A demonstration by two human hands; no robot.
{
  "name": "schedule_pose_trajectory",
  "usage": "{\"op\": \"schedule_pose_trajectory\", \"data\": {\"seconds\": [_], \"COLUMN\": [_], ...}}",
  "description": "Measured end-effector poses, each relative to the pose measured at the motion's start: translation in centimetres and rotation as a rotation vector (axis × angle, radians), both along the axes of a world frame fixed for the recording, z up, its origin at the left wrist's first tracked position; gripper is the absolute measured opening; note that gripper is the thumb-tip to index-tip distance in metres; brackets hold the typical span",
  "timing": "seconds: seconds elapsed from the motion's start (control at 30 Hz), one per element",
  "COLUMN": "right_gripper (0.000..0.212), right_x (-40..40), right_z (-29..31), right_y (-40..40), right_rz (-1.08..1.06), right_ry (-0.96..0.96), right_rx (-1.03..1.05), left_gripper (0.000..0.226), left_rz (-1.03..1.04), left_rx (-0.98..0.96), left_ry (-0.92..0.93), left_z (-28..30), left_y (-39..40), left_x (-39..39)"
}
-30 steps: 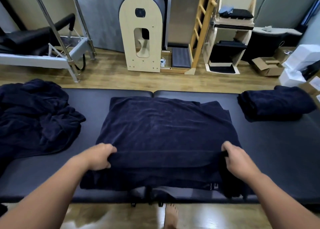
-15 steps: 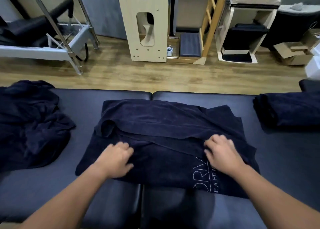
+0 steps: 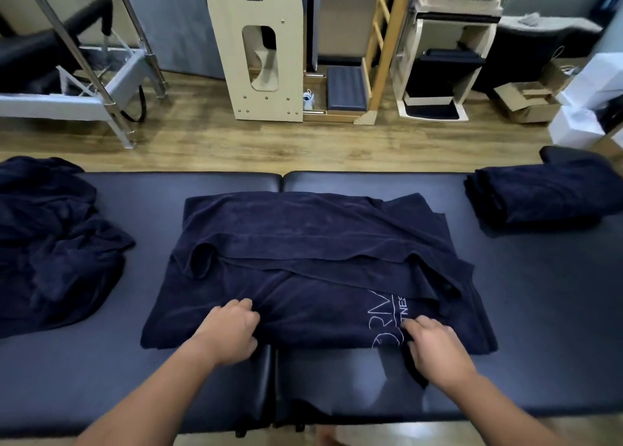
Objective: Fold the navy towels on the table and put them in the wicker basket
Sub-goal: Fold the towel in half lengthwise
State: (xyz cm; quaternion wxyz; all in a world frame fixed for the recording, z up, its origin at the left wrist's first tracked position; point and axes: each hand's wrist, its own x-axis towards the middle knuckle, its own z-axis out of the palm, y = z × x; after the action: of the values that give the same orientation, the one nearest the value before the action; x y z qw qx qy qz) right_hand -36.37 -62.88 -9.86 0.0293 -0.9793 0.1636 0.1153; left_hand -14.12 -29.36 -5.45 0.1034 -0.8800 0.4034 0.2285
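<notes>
At the near edge of the black padded table (image 3: 101, 361), both hands grip the front hem of the towel (image 3: 313, 263). The left hand (image 3: 229, 332) is curled, fingers pinching a ridge of cloth. The right hand (image 3: 435, 348) is also closed on the hem, beside white stitched lettering (image 3: 391, 314). The towel is navy terry, soft and napped, partly folded into a rough rectangle with a loose upper layer across the middle. A crumpled pile (image 3: 50, 243) of navy cloth lies well to the left; a folded stack (image 3: 539, 196) sits at far right.
</notes>
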Motion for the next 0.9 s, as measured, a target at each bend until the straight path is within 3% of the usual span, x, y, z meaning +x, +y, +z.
{"op": "schedule_pose_trajectory", "data": {"seconds": [0.07, 0.23, 0.37, 0.43, 0.53, 0.63, 0.7, 0.77, 0.83, 0.9], "right_gripper": [0.025, 0.029, 0.027, 0.03, 0.05, 0.089, 0.102, 0.094, 0.064, 0.031], "right_x": [-0.3, -2.8, -4.4, -4.2, -3.1, -0.9, 0.5, 1.8, 3.1, 4.2], "right_z": [0.7, 2.4, 2.6, 2.4, 2.3, 3.3, 3.0, 2.5, 2.4, 2.8], "right_y": [0.6, 2.8, 2.5, 1.7, 0.5, -0.3, -1.3, -2.4, -3.6, -4.5], "right_rz": [-0.051, -0.042, -0.065, -0.057, -0.081, -0.234, -0.291, -0.301, -0.282, -0.242], "right_ry": [0.071, 0.185, 0.139, 0.018, -0.218, -0.098, 0.025, 0.055, 0.035, 0.041], "right_rx": [0.024, 0.106, 0.151, 0.083, -0.034, -0.126, -0.181, -0.22, -0.241, -0.275], "left_gripper": [0.014, 0.02, 0.026, 0.038, 0.09, 0.101, 0.095, 0.065, 0.025, 0.005], "left_rz": [0.013, -0.017, 0.218, 0.346, 0.494, 0.612, 0.676, 0.702, 0.711, 0.718], "left_rx": [-0.007, 0.033, -0.095, -0.169, -0.15, -0.138, -0.066, 0.005, 0.01, -0.013], "left_ry": [0.097, 0.204, 0.336, 0.222, -0.04, -0.094, -0.096, -0.121, -0.176, -0.207], "left_z": [-0.1, 0.3, 1.6, 2.0, 2.5, 2.2, 1.8, 1.6, 1.7, 1.9], "left_y": [0.6, 2.9, 3.7, 3.7, 3.9, 4.3, 4.6, 4.8, 4.9, 5.0], "left_x": [-1.1, -4.1, -3.8, -3.0, -1.9, -0.5, 1.0, 2.2, 3.1, 4.0]}}
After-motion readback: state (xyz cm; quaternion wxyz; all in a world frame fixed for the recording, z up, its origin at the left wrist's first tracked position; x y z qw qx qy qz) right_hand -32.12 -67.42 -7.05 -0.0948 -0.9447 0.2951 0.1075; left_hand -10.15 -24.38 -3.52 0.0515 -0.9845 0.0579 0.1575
